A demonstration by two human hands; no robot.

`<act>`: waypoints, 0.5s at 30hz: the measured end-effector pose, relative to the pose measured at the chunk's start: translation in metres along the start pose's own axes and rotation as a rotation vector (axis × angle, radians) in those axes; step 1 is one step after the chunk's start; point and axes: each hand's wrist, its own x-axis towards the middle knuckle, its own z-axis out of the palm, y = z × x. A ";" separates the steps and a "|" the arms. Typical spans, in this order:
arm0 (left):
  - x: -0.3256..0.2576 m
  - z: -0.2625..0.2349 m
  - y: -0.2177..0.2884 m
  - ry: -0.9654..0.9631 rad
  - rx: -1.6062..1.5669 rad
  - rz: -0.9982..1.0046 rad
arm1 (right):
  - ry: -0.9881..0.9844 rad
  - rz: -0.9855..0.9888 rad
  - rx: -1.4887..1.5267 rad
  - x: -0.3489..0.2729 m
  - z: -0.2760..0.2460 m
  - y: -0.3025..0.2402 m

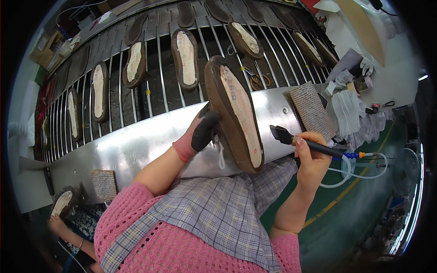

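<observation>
My left hand (199,134), in a pink glove with black-coated fingers, is closed around the side of a brown shoe upper (218,98). The upper is held bottom up over the metal ledge, its pale insole board (241,109) turned toward me. A white lace (221,157) hangs beside it. To the right, my bare right hand (313,157) grips the black handle of a brush (282,135). The dark, flat brush tip points left, a short gap away from the upper. Fingers of the left hand behind the upper are hidden.
Beyond the steel ledge (123,143), brown uppers (185,59) lie bottom up on a conveyor of metal rods. Scissors (259,82) lie between them. Textured pads (312,109) and white cloths (348,111) sit at right. A clear hose (364,177) curls below. Another person's hand (57,225) holds an upper at lower left.
</observation>
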 end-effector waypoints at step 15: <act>0.040 0.032 0.000 -0.177 0.020 -0.167 | 0.344 -0.945 -0.847 0.019 0.026 0.004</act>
